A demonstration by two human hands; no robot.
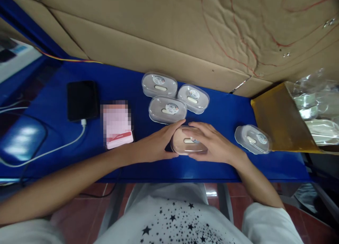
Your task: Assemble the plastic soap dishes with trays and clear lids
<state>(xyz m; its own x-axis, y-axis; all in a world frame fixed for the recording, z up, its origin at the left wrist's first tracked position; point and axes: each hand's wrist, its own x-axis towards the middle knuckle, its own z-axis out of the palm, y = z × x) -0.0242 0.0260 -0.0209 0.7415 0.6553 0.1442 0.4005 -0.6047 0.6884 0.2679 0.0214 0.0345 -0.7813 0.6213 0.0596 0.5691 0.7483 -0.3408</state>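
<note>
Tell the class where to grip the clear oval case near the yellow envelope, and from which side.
Pinch the clear oval case across its long rounded sides, coming from above with the right hand: it lies flat, touching no other case, and the yellow envelope is close on its right.

Cardboard wall (164, 35), blue tabletop (219, 170), red tile floor (238, 208).

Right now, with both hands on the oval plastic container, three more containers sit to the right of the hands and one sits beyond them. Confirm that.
That's wrong on one point: the head view shows three plastic containers beyond the hands and one plastic container to their right. The left hand and right hand are on the oval plastic container, as you said.
</note>
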